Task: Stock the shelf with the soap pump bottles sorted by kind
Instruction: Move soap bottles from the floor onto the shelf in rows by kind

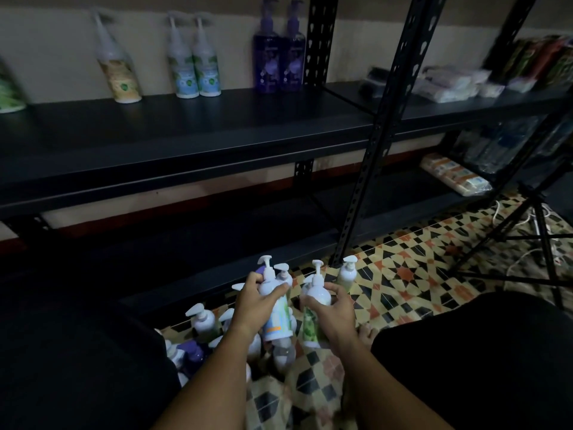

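1. Soap pump bottles are in both hands: the left hand (pixel 259 301) curls around the shoulder of a blue-labelled bottle (pixel 276 308), thumb on one side and fingers wrapped over the front, just under the pump neck. The bottle tilts slightly, its base towards the person.
2. The right hand (pixel 336 305) grips a green-labelled bottle (pixel 314 311) the same way, fingers bent round the upper body, pump head sticking up above them.
3. Handling, as a judgement: stiff plastic, smooth and likely a little slippery, and heavy enough if full that a grip on the pump alone could twist or pop it. The shoulder or mid-body is the safer hold, which is where both hands sit.
4. Around the hands, more pump bottles (pixel 204 321) stand clustered on the patterned tile floor (pixel 403 274), some white and at least one purple (pixel 193 352); one white bottle (pixel 347 274) stands just beyond the right hand.
5. Above, the dark shelf (pixel 186 125) carries sorted groups along its back edge: a yellow-labelled bottle (pixel 119 72) towards the left, two blue-labelled ones (pixel 193 66) mid-shelf, two purple ones (pixel 280 57) by the upright post (pixel 319 38), and part of a green label at the left end.
6. The blue bottle probably belongs beside the blue pair, the green one at the left end.
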